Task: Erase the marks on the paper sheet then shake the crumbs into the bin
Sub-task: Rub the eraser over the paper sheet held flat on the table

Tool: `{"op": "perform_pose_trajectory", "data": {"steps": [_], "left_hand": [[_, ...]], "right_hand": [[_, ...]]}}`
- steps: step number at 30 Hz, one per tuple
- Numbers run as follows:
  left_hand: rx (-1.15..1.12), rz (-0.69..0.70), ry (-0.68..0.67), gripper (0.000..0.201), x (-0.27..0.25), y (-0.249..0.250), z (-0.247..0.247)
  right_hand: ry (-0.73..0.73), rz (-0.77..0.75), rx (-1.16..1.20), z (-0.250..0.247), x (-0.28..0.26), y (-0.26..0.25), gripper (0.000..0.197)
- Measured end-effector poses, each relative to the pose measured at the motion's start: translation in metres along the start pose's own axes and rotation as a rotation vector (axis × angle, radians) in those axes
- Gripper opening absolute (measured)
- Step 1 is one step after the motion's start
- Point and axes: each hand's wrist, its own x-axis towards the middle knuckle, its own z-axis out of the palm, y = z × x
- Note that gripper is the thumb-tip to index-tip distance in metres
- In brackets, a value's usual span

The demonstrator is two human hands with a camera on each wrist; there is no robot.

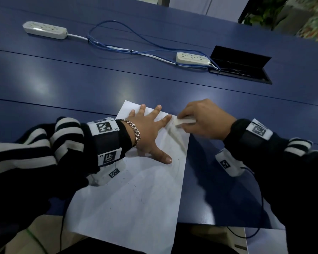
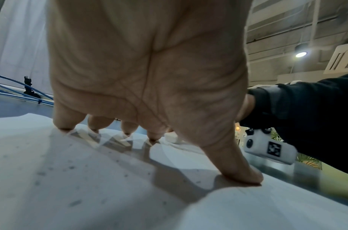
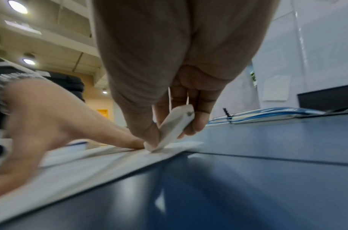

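A white paper sheet [image 1: 136, 195] lies on the blue table [image 1: 81, 83], its near end hanging over the table's front edge. Dark crumbs dot its middle, and faint pencil lines show near the top. My left hand [image 1: 151, 132] presses flat on the sheet's upper part, fingers spread and straight [image 2: 141, 129]. My right hand [image 1: 206, 120] pinches a white eraser [image 1: 184, 122] between thumb and fingers, its low end touching the paper's top right corner [image 3: 151, 148], next to my left index finger. No bin is in view.
Two white power strips [image 1: 44, 30] [image 1: 193, 59] with blue cables [image 1: 117, 46] lie farther back on the table. An open black cable hatch [image 1: 240, 65] sits at the back right. Another paper sheet [image 1: 264, 241] lies below the table edge at the lower right.
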Motion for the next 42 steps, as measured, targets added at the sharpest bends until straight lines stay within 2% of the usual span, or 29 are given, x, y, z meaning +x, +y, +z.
{"op": "perform_pose_trajectory", "data": {"steps": [3,6,8,10,12,15,18,20,24,28,30,36,39,42], "left_hand": [[0.008,0.002,-0.003,0.149,-0.001,0.001,0.0],[0.002,0.003,0.0,0.149,0.0,0.0,-0.001],[-0.001,0.015,0.01,0.15,0.0,-0.002,0.0],[-0.018,0.034,0.033,0.15,-0.001,-0.003,0.002],[-0.135,0.034,0.097,0.147,-0.006,-0.007,0.0],[-0.335,0.043,0.208,0.118,-0.019,-0.028,-0.011],[-0.247,0.136,0.245,0.087,-0.031,-0.064,-0.019],[-0.178,0.2,0.189,0.079,-0.039,-0.081,-0.017],[-0.059,0.271,0.055,0.087,-0.046,-0.085,-0.002],[-0.015,0.28,0.009,0.084,-0.044,-0.083,0.006],[-0.011,0.284,0.01,0.082,-0.043,-0.083,0.004],[0.016,0.232,0.055,0.088,-0.05,-0.078,0.005],[0.09,0.203,0.127,0.093,-0.052,-0.075,0.008],[0.186,0.19,0.235,0.079,-0.056,-0.067,0.011]], "right_hand": [[0.056,0.0,-0.011,0.004,-0.001,0.001,0.028],[0.02,-0.042,-0.015,0.011,-0.007,-0.005,0.029],[0.058,0.059,-0.016,0.005,-0.007,0.006,0.031],[0.188,0.203,0.024,-0.006,-0.011,0.023,0.032],[0.316,0.282,0.118,-0.015,-0.022,0.029,0.03],[0.381,0.279,0.176,-0.023,-0.048,0.019,0.024],[0.402,0.298,0.207,-0.024,-0.073,0.012,0.023],[0.386,0.309,0.234,-0.024,-0.085,0.006,0.022],[0.305,0.266,0.282,-0.02,-0.096,-0.02,0.018],[0.119,0.209,0.295,-0.006,-0.095,-0.044,0.021],[0.018,0.152,0.242,0.005,-0.092,-0.052,0.026],[-0.068,0.054,0.158,0.026,-0.091,-0.064,0.029],[-0.062,0.089,0.095,0.022,-0.087,-0.05,0.025],[-0.009,0.183,0.006,0.012,-0.075,-0.019,0.027]]}}
